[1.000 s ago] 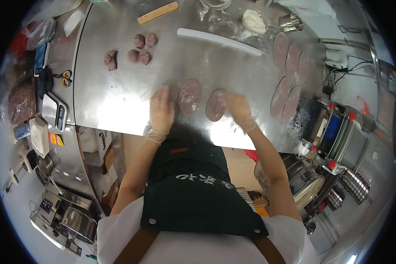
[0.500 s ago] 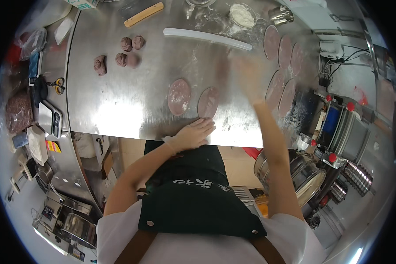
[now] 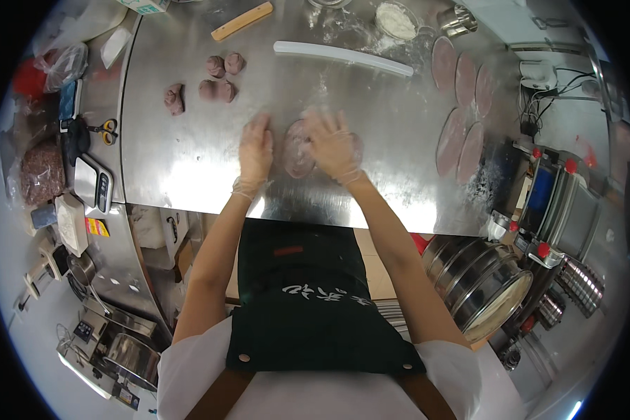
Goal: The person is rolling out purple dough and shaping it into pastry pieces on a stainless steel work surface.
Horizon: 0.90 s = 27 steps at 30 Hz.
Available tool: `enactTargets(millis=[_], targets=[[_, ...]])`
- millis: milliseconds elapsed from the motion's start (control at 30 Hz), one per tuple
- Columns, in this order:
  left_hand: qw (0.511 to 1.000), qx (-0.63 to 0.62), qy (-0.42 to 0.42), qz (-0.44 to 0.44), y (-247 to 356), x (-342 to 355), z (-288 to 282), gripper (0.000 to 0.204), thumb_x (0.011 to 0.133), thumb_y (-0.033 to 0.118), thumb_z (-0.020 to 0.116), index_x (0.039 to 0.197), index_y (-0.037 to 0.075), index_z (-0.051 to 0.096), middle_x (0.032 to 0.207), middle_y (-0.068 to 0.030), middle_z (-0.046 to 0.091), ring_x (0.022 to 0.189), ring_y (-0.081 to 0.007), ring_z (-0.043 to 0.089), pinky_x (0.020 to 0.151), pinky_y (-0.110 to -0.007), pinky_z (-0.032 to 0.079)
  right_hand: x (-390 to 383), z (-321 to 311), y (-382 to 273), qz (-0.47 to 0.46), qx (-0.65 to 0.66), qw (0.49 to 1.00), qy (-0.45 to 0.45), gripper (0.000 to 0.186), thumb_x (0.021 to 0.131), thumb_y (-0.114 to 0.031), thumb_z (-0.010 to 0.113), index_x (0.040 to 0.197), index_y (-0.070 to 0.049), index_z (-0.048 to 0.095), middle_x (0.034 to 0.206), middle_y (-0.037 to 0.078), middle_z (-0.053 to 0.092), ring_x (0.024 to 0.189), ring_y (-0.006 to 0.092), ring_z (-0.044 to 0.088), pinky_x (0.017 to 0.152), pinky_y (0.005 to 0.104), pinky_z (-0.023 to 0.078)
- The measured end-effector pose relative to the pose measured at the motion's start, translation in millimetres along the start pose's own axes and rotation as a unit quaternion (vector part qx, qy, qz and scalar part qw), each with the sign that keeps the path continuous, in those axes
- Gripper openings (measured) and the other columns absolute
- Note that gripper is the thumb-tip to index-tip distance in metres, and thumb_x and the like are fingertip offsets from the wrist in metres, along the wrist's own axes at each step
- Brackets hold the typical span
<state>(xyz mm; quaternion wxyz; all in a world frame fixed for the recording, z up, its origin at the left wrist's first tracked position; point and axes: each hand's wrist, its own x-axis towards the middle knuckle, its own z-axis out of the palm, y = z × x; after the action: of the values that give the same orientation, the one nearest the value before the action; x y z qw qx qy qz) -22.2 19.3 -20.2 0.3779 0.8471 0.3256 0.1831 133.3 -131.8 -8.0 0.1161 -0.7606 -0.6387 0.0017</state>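
Okay, left oval (image 3: pixel 297 159) and right oval (image 3: pixel 358 148) are lying side by side on the steel table (image 3: pixel 164 150), near its front edge. Left hand (image 3: pixel 256 150) is standing just left of the left oval, fingers extended, holding nothing; can't tell if it's touching steel. Right hand (image 3: pixel 334 147) is spreading its fingers over the left oval's right side and partly covering the right oval; it's blurring, so can't tell pressing from hovering. Not grasping anything, though.

Handling, my read: this dough is looking thin, light, soft and floppy, so pinching one edge risks stretching or tearing. Pale streaks are showing on the left oval, probably flour, so likely sliding, not sticking. Best hold: flat fingers under opposite edges.

Five finished-looking ovals (image 3: pixel 444 64) are lying at right, dough lumps (image 3: pixel 215 66) are sitting upper left, white bar (image 3: pixel 343 57) is lying beyond.
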Motion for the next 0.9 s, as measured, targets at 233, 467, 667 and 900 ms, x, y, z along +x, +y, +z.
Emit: enactTargets(millis=[233,467,667,900], targets=[[0.972,0.119,-0.199,0.025,44,44,16,0.030,0.084,0.014,0.071,0.114,0.013,0.067,0.112,-0.0117,0.067,0.108,-0.0366,0.060,0.087,-0.045,0.052,-57,-18,33,0.288,0.129,0.947,0.061,0.028,0.086,-0.019,0.068,0.113,-0.010,0.068,0.111,0.013,0.066,0.107,0.0339,0.062,0.091,0.0437,0.050],[0.986,-0.032,-0.156,0.044,51,-2,-5,0.015,0.084,0.016,0.073,0.097,0.011,0.071,0.088,-0.0127,0.069,0.081,-0.0319,0.068,0.073,-0.040,0.054,-71,-58,6,0.315,0.167,0.934,0.028,0.015,0.079,-0.016,0.076,0.092,-0.012,0.069,0.091,0.007,0.070,0.085,0.0285,0.068,0.069,0.0397,0.054],[0.994,-0.002,-0.073,0.086,107,19,-60,0.014,0.084,0.012,0.074,0.097,0.010,0.070,0.087,-0.0117,0.073,0.073,-0.0311,0.071,0.067,-0.037,0.056,-59,-124,-1,0.213,0.082,0.963,0.147,0.017,0.081,-0.016,0.075,0.097,-0.013,0.070,0.089,0.005,0.073,0.079,0.0274,0.070,0.064,0.0376,0.055],[0.946,0.152,-0.145,0.248,35,-32,-1,0.042,0.085,0.016,0.069,0.127,0.014,0.064,0.130,-0.0038,0.066,0.117,-0.0245,0.064,0.090,-0.038,0.056,-94,-34,-21,0.175,0.047,0.983,0.022,0.044,0.082,-0.015,0.073,0.124,-0.003,0.063,0.129,0.014,0.065,0.124,0.0316,0.060,0.104,0.0444,0.048]])
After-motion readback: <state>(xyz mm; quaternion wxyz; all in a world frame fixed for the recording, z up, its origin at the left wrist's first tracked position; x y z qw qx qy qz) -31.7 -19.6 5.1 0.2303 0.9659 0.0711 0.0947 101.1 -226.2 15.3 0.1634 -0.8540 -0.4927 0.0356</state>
